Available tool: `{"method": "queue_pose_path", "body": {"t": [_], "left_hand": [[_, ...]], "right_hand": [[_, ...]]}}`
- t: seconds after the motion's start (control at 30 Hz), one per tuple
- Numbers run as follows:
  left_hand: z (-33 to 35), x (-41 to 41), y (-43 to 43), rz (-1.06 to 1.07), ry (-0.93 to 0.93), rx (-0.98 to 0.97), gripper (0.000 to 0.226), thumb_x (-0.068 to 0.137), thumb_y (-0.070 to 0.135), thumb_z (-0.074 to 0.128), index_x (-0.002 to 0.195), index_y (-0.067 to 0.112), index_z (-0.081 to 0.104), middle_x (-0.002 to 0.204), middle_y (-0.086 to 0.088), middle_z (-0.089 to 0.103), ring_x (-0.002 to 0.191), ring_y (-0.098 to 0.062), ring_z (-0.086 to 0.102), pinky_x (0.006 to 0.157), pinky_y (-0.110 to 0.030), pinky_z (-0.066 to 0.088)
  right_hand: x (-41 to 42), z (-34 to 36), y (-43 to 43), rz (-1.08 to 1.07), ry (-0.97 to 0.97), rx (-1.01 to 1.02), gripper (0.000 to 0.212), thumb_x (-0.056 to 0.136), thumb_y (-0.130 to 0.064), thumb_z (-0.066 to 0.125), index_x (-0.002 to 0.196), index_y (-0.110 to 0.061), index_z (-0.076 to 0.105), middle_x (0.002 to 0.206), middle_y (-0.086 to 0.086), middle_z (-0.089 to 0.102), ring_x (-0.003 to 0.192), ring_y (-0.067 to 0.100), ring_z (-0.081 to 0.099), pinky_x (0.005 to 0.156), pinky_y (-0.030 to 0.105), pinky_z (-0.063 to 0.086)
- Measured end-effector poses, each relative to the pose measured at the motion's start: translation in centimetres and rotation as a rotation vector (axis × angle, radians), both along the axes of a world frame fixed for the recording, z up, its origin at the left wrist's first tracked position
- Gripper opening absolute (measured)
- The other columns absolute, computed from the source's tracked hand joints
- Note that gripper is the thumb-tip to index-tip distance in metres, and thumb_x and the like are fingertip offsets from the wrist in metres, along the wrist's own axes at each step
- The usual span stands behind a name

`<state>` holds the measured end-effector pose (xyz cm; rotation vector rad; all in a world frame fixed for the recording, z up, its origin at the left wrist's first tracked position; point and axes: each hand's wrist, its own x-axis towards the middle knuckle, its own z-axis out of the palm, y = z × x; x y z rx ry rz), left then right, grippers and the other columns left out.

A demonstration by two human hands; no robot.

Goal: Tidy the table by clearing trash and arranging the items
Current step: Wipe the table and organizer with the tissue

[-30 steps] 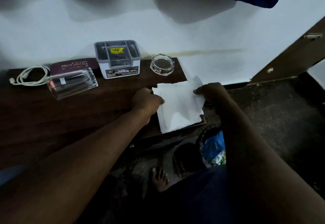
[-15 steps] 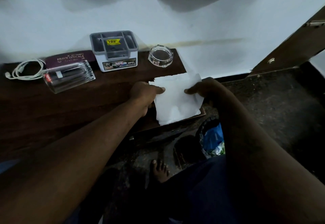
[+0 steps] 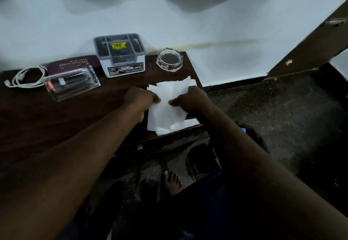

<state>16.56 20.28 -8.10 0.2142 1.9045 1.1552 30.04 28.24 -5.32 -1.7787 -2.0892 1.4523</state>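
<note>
The paper sheets (image 3: 165,113) were gripped at the 3 o'clock end of the brown bench (image 3: 56,119), with their lower part resting on it. Their 9 o'clock side was pinched by the curled left hand (image 3: 140,98), and their 3 o'clock side by the curled right hand (image 3: 190,99). From the sheets, a glass dish (image 3: 170,59) was seen at 12 o'clock, a grey box (image 3: 120,55) at 11, and a tumbler (image 3: 71,83) lying on its side at 10.

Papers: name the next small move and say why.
Probably bunch the papers and lift them off the table. The left hand and right hand both pinch the loose, fanned sheets at its right end, and a bin stands on the floor below.
</note>
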Motion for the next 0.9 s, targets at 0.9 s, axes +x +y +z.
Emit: {"method": "queue_pose_path", "body": {"t": [0.9], "left_hand": [[0.7,-4.5,-3.5,0.038,-0.12,-0.005,0.007,0.072,0.0,0.066,0.075,0.006,0.068,0.088,-0.018,0.07,0.065,-0.031,0.064,0.068,-0.037,0.057]], "right_hand": [[-0.1,-0.7,-2.9,0.065,-0.125,0.165,0.049,0.08,-0.021,0.075,0.122,-0.004,0.055,0.123,0.019,0.064,0.109,0.038,0.067,0.091,0.049,0.06]]}}
